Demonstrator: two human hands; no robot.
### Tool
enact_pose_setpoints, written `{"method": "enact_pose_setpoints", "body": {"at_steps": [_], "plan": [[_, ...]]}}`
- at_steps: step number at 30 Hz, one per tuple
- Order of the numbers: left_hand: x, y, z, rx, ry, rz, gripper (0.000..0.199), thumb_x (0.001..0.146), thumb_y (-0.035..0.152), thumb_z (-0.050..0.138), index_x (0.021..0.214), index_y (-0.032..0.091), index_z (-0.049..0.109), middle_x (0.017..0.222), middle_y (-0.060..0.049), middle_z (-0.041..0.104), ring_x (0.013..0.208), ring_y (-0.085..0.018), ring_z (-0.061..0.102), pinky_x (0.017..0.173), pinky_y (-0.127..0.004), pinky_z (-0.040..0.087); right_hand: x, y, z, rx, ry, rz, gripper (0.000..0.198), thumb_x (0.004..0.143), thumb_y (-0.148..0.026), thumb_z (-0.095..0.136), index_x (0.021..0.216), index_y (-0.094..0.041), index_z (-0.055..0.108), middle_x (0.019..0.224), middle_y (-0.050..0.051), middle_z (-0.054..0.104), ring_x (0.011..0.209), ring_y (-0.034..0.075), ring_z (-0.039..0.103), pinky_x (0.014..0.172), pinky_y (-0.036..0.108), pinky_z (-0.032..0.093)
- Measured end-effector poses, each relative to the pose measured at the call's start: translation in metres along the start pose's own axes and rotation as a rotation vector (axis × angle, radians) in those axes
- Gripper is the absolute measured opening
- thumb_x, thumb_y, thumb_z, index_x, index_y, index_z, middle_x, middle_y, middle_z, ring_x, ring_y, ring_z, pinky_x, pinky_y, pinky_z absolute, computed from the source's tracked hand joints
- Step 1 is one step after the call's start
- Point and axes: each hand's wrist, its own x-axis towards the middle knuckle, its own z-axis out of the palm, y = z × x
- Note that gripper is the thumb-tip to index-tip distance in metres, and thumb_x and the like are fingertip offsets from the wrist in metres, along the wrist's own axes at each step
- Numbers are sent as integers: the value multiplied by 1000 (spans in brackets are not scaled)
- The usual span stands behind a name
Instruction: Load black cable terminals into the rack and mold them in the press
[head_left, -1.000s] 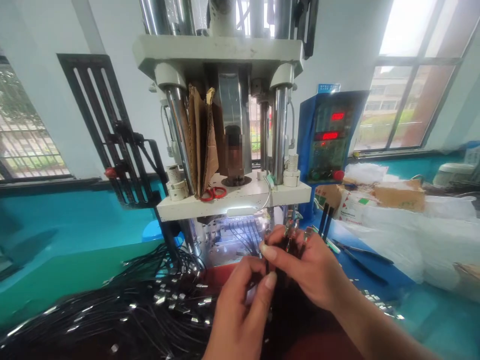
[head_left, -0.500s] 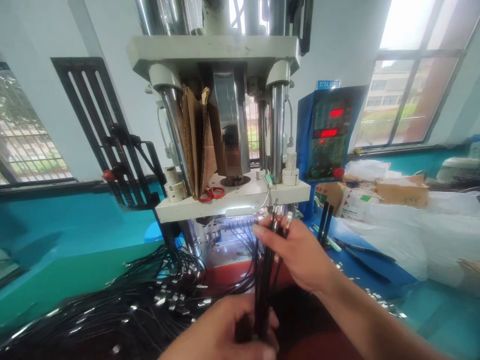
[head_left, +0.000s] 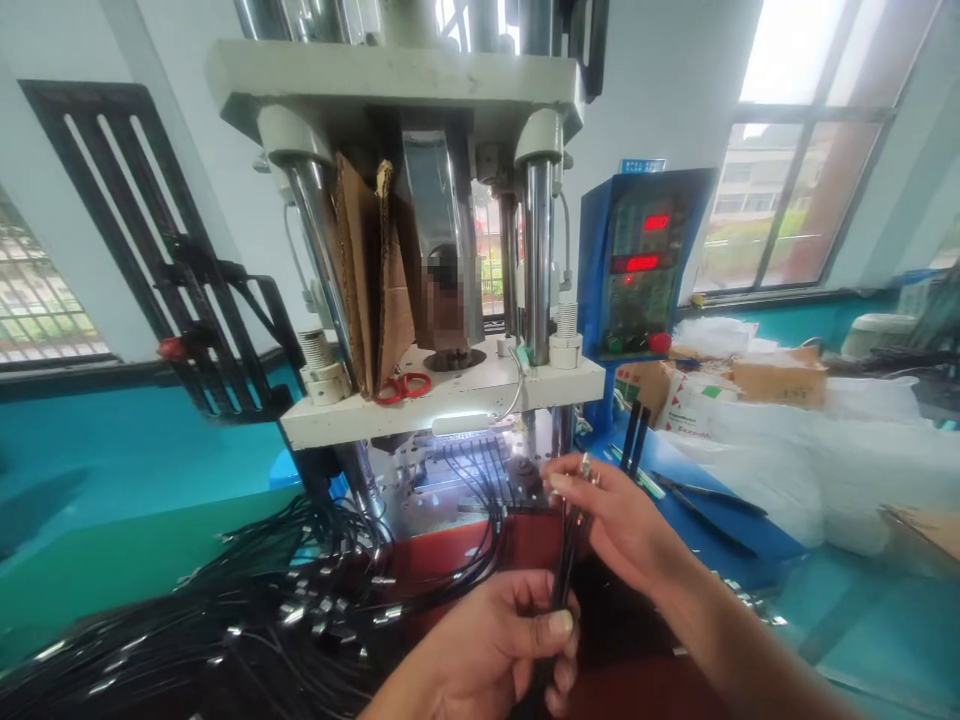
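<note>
A bundle of black cables (head_left: 568,560) with small metal connectors at the top runs upright between my two hands. My left hand (head_left: 502,635) is wrapped round its lower part, thumb across the front. Higher up, my right hand (head_left: 611,505) is closed on the connector end; the metal ends (head_left: 586,466) poke out above its fingers. Behind them, under the press (head_left: 450,390), a lit mold plate (head_left: 461,460) has several black cables leading out of it to the front. The right hand is in front of and to the right of that plate, apart from it.
A large heap of black cables (head_left: 187,640) with metal ends covers the left side. Red-handled scissors (head_left: 403,387) and folded cardboard (head_left: 367,280) rest on the press's ledge. Right of it are a blue control box (head_left: 645,260), black tweezers (head_left: 709,505) and white bags (head_left: 780,460).
My view has shifted, so the press sits further left. My right hand has moved down and right, away from the press, and my left hand has risen, both still holding the cables.
</note>
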Motion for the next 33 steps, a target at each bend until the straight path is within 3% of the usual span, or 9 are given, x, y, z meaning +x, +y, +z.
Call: {"method": "enact_pose_setpoints", "body": {"at_steps": [4, 8, 13, 20, 24, 28, 33], "plan": [[7, -7, -3, -42, 134, 1, 18, 80, 23, 65, 86, 16, 49, 72, -2, 58, 54, -10, 55, 48, -22, 43, 6, 13, -22, -169, 151, -108, 19, 80, -33, 69, 94, -21, 66, 84, 1, 64, 77, 15, 55, 71, 28, 44], [16, -16, -8, 16, 253, -8, 32, 75, 22, 70, 86, 19, 40, 71, 0, 61, 57, -16, 63, 52, -28, 49, 10, 24, -37, -280, 210, -119, 24, 79, -36, 69, 97, -21, 66, 93, 4, 68, 88, 20, 59, 81, 33, 44], [21, -21, -10, 77, 298, -9, 34, 75, 22, 69, 86, 20, 37, 70, 0, 62, 57, -16, 64, 54, -30, 52, 11, 30, -37, -376, 162, -78, 29, 82, -43, 64, 104, -24, 65, 96, 4, 68, 92, 23, 61, 84, 36, 45], [23, -19, -6, 47, 268, 28, 22, 84, 29, 56, 86, 19, 37, 74, -4, 65, 60, -20, 67, 56, -33, 52, 26, 39, -35, -509, 89, -99, 29, 83, -42, 62, 105, -23, 64, 79, 1, 66, 70, 19, 62, 72, 36, 48], [21, -15, 5, 63, 344, 47, 15, 89, 30, 49, 90, 18, 39, 76, -5, 65, 56, -18, 65, 53, -31, 51, 39, 46, -38, -510, 100, -110, 29, 82, -45, 62, 98, -22, 66, 85, 3, 66, 77, 21, 62, 69, 34, 49], [17, -12, 16, 77, 426, 126, 12, 91, 29, 45, 95, 18, 41, 82, -6, 66, 58, -17, 65, 56, -30, 50, 41, 55, -41, -436, 153, -83, 34, 83, -45, 60, 105, -19, 61, 91, 5, 64, 76, 20, 64, 71, 35, 51], [20, -12, 8, 13, 464, 181, 18, 84, 25, 60, 91, 18, 45, 77, 0, 59, 65, -18, 66, 64, -33, 52, 34, 60, -43, -319, 141, 9, 35, 82, -44, 62, 104, -17, 59, 80, 2, 61, 60, 17, 63, 54, 32, 51]]}}
